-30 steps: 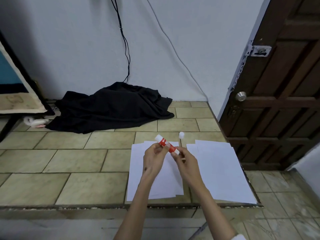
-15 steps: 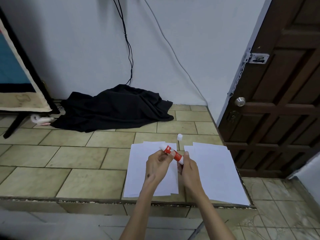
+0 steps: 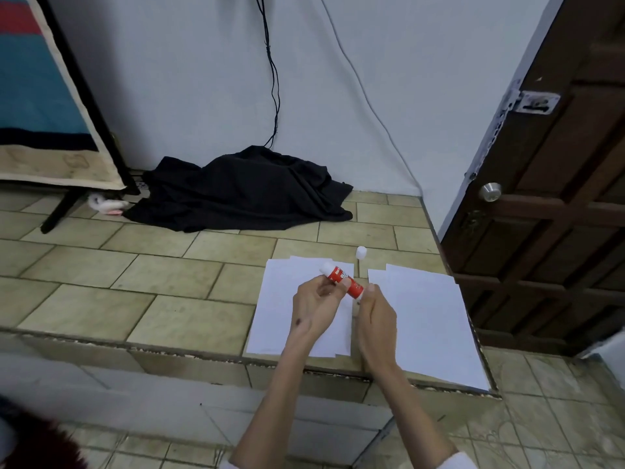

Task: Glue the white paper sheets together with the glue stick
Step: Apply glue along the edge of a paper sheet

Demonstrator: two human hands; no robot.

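Note:
A red glue stick (image 3: 342, 278) with a white tip is held slanted above the papers, tip pointing up-left. My left hand (image 3: 316, 306) pinches its upper half with curled fingers. My right hand (image 3: 375, 314) grips its lower end. Its white cap (image 3: 361, 252) stands on the tiles just beyond the papers. A stack of white paper sheets (image 3: 280, 299) lies under my left hand. A second stack of white sheets (image 3: 429, 316) lies to the right, reaching the ledge's front edge.
The papers lie on a raised tiled ledge (image 3: 135, 282) with a step down at the front. A black cloth (image 3: 243, 191) is heaped against the white wall. A dark wooden door (image 3: 554, 198) stands at the right. A framed board (image 3: 50, 96) leans at the left.
Both hands have lowered slightly with the glue stick, closer to the left stack. The camera has tilted and shifted, so the scene sits lower and more to the right.

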